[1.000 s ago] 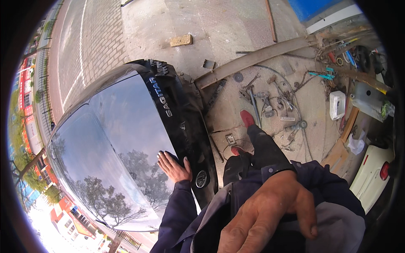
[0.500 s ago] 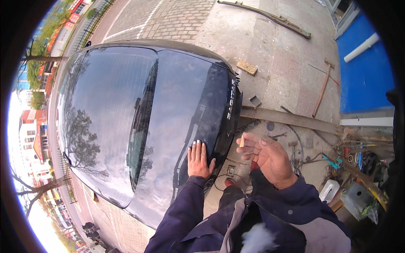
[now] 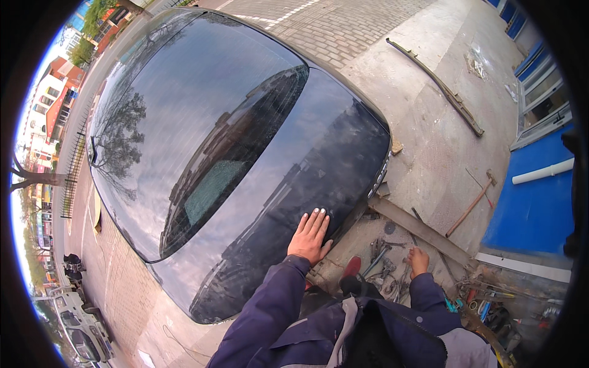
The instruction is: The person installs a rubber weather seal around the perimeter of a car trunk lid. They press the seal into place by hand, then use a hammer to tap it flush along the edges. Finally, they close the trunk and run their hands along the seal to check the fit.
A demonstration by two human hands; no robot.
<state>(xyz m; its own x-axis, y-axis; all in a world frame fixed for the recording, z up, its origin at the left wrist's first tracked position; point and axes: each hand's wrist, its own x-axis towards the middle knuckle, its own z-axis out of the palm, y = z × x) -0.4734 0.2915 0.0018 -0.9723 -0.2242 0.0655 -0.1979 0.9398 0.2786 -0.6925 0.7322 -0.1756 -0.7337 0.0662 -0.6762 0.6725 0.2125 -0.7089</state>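
My left hand (image 3: 310,235) lies flat on the trunk lid (image 3: 343,144) of a dark, glossy car, near its rear edge, with the fingers stretched out. Above the lid the rear window (image 3: 202,80) mirrors sky and tree branches. Over the ground behind the car, low and to the right, hangs my right hand (image 3: 418,260), its fingers curled in. It is apart from the car, and whatever its fingers hold is too small to make out. Dust and smudges dull the lid's dark paint.
A metal beam (image 3: 423,230) runs along the ground from the car's rear. Loose tools (image 3: 383,264) lie near my red shoe (image 3: 352,266). A hammer (image 3: 471,205) rests farther right, before a blue wall panel (image 3: 521,196). A long, thin strip (image 3: 438,86) lies on the pavement.
My right hand has dropped away from in front of me, where it held a cigarette, and its fingers have curled. A smoke puff is gone. The view has turned; my left hand stays on the lid.
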